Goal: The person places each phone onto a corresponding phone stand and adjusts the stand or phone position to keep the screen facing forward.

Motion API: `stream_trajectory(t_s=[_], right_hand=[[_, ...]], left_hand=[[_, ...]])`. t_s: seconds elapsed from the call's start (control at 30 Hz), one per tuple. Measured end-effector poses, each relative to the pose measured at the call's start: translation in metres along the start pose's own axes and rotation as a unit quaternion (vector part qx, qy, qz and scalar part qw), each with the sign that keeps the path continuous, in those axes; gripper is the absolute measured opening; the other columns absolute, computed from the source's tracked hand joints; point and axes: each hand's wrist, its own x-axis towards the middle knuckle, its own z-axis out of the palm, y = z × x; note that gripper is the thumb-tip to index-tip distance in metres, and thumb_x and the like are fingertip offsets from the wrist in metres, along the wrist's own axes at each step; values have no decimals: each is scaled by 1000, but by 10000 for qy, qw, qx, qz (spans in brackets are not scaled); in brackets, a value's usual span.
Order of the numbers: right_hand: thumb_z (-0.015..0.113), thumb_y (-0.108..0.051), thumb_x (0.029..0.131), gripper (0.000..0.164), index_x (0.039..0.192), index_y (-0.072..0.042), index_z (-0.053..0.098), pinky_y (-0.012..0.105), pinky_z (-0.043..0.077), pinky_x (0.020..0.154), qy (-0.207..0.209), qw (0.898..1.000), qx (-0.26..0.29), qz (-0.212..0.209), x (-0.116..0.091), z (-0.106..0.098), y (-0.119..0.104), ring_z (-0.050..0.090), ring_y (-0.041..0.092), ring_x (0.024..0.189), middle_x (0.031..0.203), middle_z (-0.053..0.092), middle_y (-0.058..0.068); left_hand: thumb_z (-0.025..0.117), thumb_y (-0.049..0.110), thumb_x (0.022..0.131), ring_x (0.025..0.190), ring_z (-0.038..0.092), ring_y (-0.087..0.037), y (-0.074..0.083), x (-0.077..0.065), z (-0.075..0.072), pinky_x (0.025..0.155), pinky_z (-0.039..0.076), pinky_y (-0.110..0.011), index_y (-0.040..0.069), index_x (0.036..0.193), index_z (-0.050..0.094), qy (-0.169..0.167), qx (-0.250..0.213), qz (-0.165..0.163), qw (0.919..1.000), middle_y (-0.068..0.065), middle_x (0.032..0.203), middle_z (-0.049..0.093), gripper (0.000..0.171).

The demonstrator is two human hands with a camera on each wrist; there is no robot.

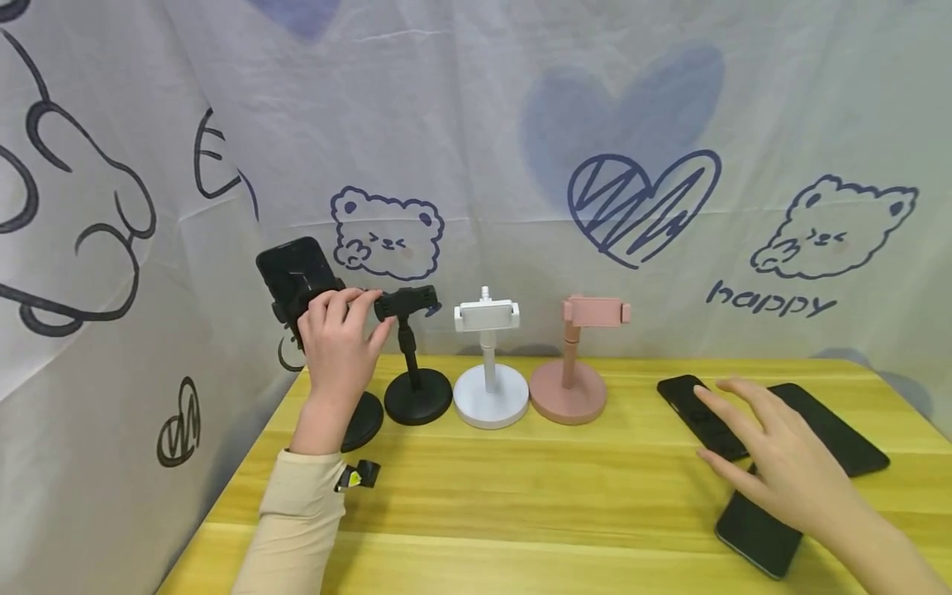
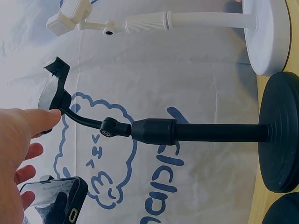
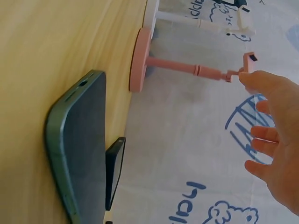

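My left hand (image 1: 338, 347) is raised at the left, fingers loosely bent, beside the holder of a black phone stand (image 1: 411, 355). In the left wrist view its thumb overlaps that holder (image 2: 55, 91); whether they touch is unclear. Left of the hand, a black phone (image 1: 297, 268) sits tilted upright in another black stand, whose base (image 1: 364, 421) is partly hidden by the wrist. My right hand (image 1: 781, 454) hovers with spread fingers above dark phones lying flat: one farther back (image 1: 699, 413) and one nearer me (image 1: 762, 533), partly covered by the hand.
A white phone stand (image 1: 491, 397) and a pink phone stand (image 1: 568, 392) continue the row along the table's back. A larger dark device (image 1: 836, 434) lies at the right. Printed cloth (image 1: 483, 149) hangs behind the wooden table (image 1: 521, 496) and along its left side.
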Motion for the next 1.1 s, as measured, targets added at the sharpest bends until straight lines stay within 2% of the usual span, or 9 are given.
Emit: stream_trajectory(t_s=[0.3,0.4,0.5,0.6,0.77,0.87,1.1], right_hand=[[30,-70,94,76,140,-14,53,59,46,80,-407,9991,-78,30,-20,2,9,54,40,109,126,55,21],[36,-72,91,76,139,-16,53,59,46,80,-467,9988,-116,107,-29,1,13,54,40,110,126,55,19],[47,-72,86,76,138,-17,54,60,46,79,-496,9983,-163,259,-36,0,17,55,41,108,127,55,19],[62,-67,80,77,138,-18,54,61,46,78,-591,9970,-246,431,-44,-2,20,56,41,106,127,54,20],[82,-48,68,82,138,-19,52,60,44,81,-771,9942,-305,689,-50,-5,22,54,42,106,126,53,22],[86,-38,64,85,140,-21,51,58,41,83,-884,9924,-170,843,-52,-5,22,51,42,108,127,52,21],[87,-31,67,79,138,-24,52,55,43,80,-1250,9857,196,1110,-52,-2,23,50,36,108,126,52,13]], left_hand=[[79,24,81,108,47,-36,-5,1,0,91,37,-57,9,114,68,-34,-121,111,9999,-15,113,62,38],[81,23,80,109,47,-36,-5,2,-1,93,36,-57,9,113,69,-83,-224,72,9997,-14,114,62,38],[81,23,79,111,46,-36,-5,5,-2,94,36,-57,10,114,69,-199,-321,42,9993,-14,115,62,39],[81,23,79,113,46,-36,-4,7,-1,95,35,-57,10,114,69,-364,-373,-27,9986,-13,116,62,39],[81,22,79,115,45,-36,1,10,-3,98,34,-58,11,115,69,-664,-541,-288,9959,-13,118,62,39],[80,21,81,115,45,-36,4,9,-3,99,33,-58,11,115,68,-743,-647,-450,9941,-13,117,62,38],[79,17,82,113,46,-35,3,7,0,99,34,-58,10,114,68,-580,-636,-540,9948,-13,115,63,35]])
